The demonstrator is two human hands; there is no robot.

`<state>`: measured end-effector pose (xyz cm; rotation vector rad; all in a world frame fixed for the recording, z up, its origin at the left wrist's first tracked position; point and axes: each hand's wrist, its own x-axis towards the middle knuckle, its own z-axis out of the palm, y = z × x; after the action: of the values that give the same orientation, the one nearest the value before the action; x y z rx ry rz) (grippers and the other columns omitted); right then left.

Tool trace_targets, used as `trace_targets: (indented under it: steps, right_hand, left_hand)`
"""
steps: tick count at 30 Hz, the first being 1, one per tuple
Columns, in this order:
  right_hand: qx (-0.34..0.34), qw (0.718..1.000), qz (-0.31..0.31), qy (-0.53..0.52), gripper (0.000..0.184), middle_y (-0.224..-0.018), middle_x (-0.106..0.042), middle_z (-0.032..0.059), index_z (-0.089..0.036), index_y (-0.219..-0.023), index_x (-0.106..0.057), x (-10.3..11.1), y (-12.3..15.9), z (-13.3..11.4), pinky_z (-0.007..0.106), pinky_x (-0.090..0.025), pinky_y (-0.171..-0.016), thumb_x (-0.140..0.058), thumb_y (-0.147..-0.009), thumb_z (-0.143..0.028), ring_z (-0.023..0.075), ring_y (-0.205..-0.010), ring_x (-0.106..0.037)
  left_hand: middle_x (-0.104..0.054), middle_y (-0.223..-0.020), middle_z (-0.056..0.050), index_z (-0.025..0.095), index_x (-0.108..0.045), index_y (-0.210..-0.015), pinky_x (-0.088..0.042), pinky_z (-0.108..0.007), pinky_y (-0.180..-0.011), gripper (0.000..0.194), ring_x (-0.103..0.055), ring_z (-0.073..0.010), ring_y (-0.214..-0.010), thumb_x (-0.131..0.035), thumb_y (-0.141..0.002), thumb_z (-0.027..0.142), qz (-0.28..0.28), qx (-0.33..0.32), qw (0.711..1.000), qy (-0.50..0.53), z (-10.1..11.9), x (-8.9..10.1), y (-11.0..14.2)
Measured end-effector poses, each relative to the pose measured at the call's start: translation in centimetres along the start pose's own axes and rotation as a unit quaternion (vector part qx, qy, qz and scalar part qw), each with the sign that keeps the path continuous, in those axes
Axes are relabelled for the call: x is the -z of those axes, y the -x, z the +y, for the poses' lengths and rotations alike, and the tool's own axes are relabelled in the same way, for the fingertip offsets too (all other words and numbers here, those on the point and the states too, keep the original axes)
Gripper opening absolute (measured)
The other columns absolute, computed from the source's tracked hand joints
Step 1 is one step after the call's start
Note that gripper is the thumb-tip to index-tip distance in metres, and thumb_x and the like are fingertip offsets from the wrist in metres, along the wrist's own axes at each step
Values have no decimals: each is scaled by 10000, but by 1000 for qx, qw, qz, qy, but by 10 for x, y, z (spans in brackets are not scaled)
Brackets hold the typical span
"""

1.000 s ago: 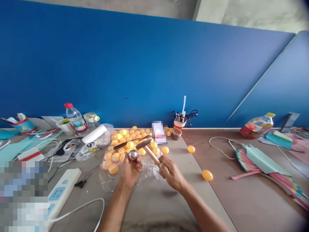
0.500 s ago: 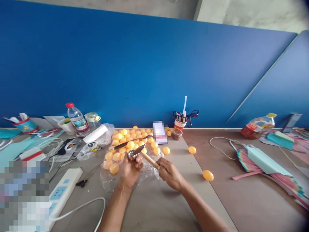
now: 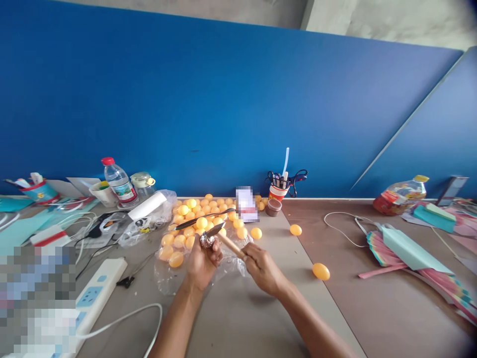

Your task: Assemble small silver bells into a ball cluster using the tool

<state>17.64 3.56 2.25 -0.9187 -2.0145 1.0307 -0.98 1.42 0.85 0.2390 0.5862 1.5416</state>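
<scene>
My left hand [image 3: 203, 263] is turned palm up, its fingers curled around a small shiny silver ball [image 3: 207, 241] with a crinkled, foil-like surface. In my right hand [image 3: 263, 268] is a hammer [image 3: 233, 246], gripped by its light wooden handle. The hammer's dark metal head lies right over the top of the ball; whether they touch I cannot tell. Just beyond my hands, many orange plastic balls [image 3: 180, 241] are spread on a clear plastic sheet [image 3: 164, 276]. A long, slim dark thing [image 3: 204, 219] rests across those balls.
Loose orange balls [image 3: 321, 271] sit to the right. At the back stand a cup of pens [image 3: 278, 191], a lidded small tub [image 3: 274, 207] and a water bottle [image 3: 121, 184]. A power strip [image 3: 100, 293] and cables lie left; a folded paper fan [image 3: 413, 248] lies right.
My left hand has turned the silver ball slightly, and it shows more below the hammer's head. The hammer and my right hand have barely shifted.
</scene>
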Motion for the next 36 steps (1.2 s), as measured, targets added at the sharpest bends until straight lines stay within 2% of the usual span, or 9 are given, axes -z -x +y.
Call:
trace_targets:
  steps: [2, 5, 10, 14, 17, 20, 25, 30, 36]
  right_hand:
    - [21, 999, -8, 24, 174, -711, -480, 3, -202, -675, -452, -1, 0, 1, 270, -373, -623, -408, -823, -121, 144, -661, -468]
    - [34, 999, -14, 6, 186, -717, -485, 0, -204, -691, -447, -3, 1, 2, 264, -379, -630, -378, -824, -95, 141, -671, -476]
    - [56, 997, -34, 43, 177, -721, -474, 3, -204, -694, -456, -5, 1, -2, 268, -384, -636, -396, -816, -91, 146, -679, -475]
    - [64, 997, -28, 27, 157, -732, -487, 5, -200, -722, -470, -4, 1, 0, 264, -384, -637, -392, -809, -95, 144, -681, -486]
    - [34, 999, -2, 36, 164, -734, -488, 6, -197, -713, -472, -4, 0, 3, 263, -375, -624, -385, -822, -110, 139, -661, -474]
    - [10, 1000, -8, 21, 166, -709, -491, 4, -196, -681, -466, -3, 0, 3, 263, -374, -619, -396, -812, -123, 138, -653, -476]
    - [-13, 998, 20, -56, 160, -622, -471, -12, -205, -698, -469, 1, 0, -2, 267, -364, -574, -384, -830, -174, 141, -597, -454]
    - [-4, 999, 37, -33, 181, -632, -460, -6, -212, -669, -452, 1, 0, 0, 279, -370, -595, -407, -845, -205, 150, -619, -457]
    - [-10, 1000, 15, 8, 168, -714, -497, 8, -203, -664, -474, -2, 0, 3, 265, -380, -612, -428, -822, -171, 144, -654, -482]
  left_hand:
    - [-496, -555, 8, 174, -538, -717, -355, -216, -453, 386, -347, -83, -414, -416, -942, 463, 6, 0, 1000, 2, 0, 1, -1]
    - [-512, -566, 4, 175, -512, -673, -368, -221, -451, 395, -361, -83, -417, -464, -919, 480, 7, -16, 1000, -3, 0, 2, -2]
    - [-484, -543, 24, 174, -494, -646, -362, -214, -437, 386, -370, -79, -411, -509, -906, 460, 59, -16, 998, 20, -1, 1, -2]
    - [-510, -562, 8, 177, -502, -651, -366, -214, -441, 370, -370, -81, -423, -534, -892, 455, 38, -24, 999, 18, 0, -1, 0]
    - [-529, -588, -11, 177, -503, -647, -385, -220, -455, 366, -385, -89, -443, -535, -890, 450, 20, -14, 1000, 16, 1, -2, 1]
    - [-540, -600, -18, 171, -536, -675, -418, -230, -477, 353, -412, -99, -458, -491, -916, 425, 14, -7, 1000, 14, 2, -2, 1]
    - [-634, -751, -79, 147, -627, -819, -500, -269, -586, 287, -556, -139, -591, -450, -940, 338, 15, -27, 999, 29, 3, 0, -1]
    - [-652, -791, -76, 166, -659, -979, -533, -310, -668, 213, -614, -169, -692, -522, -909, 314, 2, -40, 997, 68, 2, 4, -3]
    - [-620, -732, -42, 159, -659, -978, -504, -277, -597, 163, -577, -144, -627, -619, -848, 250, -19, -36, 997, 59, 0, 9, -5]
